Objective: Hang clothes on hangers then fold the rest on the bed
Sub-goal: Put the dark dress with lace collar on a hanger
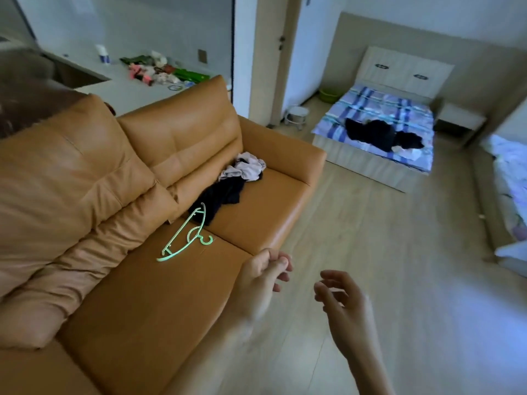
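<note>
Where crumpled clothes (231,189) end, a curved green hanger (180,231) lies.

The sofa (256,206) is a warm tan-orange, and the quilted throw (57,223) over its back is a paler peach. The 1 hanger (182,238) on the seat is mint green. Of the 2 garments there, the dark garment (225,195) reads black or navy and the pale garment (248,168) is pink-lilac. The bed sheet (399,109) is plaid: lavender-blue with darker blue bands and thin teal and white stripes. The clothes on the bed (379,135) are black. The headboard (405,61) is off-white with 2 dark handles (382,66). The floor (370,238) is light beige wood grain, the basin (328,94) lime green, and the counter (122,89) white.
</note>
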Motion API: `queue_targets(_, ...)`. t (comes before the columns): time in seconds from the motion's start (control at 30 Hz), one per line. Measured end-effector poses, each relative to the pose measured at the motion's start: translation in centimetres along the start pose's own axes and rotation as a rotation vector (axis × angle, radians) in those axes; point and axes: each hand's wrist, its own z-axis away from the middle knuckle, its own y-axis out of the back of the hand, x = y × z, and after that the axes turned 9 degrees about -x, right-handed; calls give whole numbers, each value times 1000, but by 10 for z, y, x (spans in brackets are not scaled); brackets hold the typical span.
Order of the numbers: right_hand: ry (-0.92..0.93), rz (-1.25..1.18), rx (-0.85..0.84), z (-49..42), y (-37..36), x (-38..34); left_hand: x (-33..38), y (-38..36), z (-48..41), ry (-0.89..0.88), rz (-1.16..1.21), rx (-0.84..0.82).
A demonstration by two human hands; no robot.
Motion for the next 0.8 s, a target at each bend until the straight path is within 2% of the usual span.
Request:
queue_targets(0.13, 38, 6, -117, -86, 23, -14, 15, -7, -57, -8, 43, 160)
queue_targets(0.27, 48, -11, -251, -166, 9, -22, 16, 6, -112, -8, 75, 311)
queue_targets(0.53, 17, 47, -446, -335, -79, -23, 1, 94, -261, 59, 99, 471)
queue_targets(0.8, -26, 143, -629, -473, -168, -26, -3, 190, -366, 115, 162, 622)
